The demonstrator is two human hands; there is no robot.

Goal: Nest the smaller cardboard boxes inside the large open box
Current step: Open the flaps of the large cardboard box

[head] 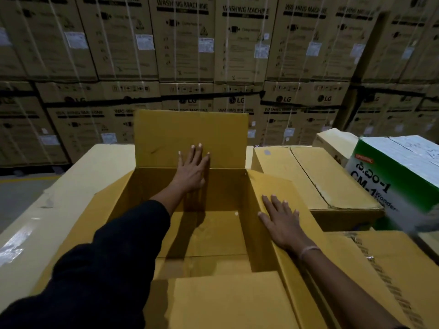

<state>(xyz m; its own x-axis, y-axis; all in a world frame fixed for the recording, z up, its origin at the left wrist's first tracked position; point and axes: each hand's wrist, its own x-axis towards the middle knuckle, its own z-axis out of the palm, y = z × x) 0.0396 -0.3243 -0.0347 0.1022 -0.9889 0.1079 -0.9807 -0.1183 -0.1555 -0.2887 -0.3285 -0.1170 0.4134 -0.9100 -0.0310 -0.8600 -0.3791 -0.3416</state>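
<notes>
Large open box point(209, 233) sits dead centre, mouth up, interior showing only its bare floor; no smaller box is inside yet. Near flap point(225, 300) at 6 o'clock lies folded outward toward the person.

Right hand point(280, 222), at 4 o'clock from the box centre, lies flat with fingers straight and spread on the right side flap point(285, 198), pressing it outward; it grips nothing. A thin band shows at that wrist.

Left hand point(192, 169), in a dark sleeve, reaches across the opening to 12 o'clock, palm flat against the upright far flap point(190, 138), fingers straight, holding nothing. Left side flap point(78, 222) at 9 o'clock is already splayed.

Judgement: the step in hand is opening the mouth fully before loading. To do it well, push the far flap past vertical so it does not spring back over the opening, and keep the right flap pinned until it is creased down. Risk: a flap swinging inward would snag an incoming box.

Candidates to nest sit at 2 to 3 o'clock: a closed brown carton point(320, 181) just beside the right flap, a green-and-white printed carton point(392, 176) beyond it, and another brown carton point(392, 269) at 4 o'clock.

Farthest, at 12 o'clock, a stacked wall of washing machine cartons point(213, 43).
</notes>
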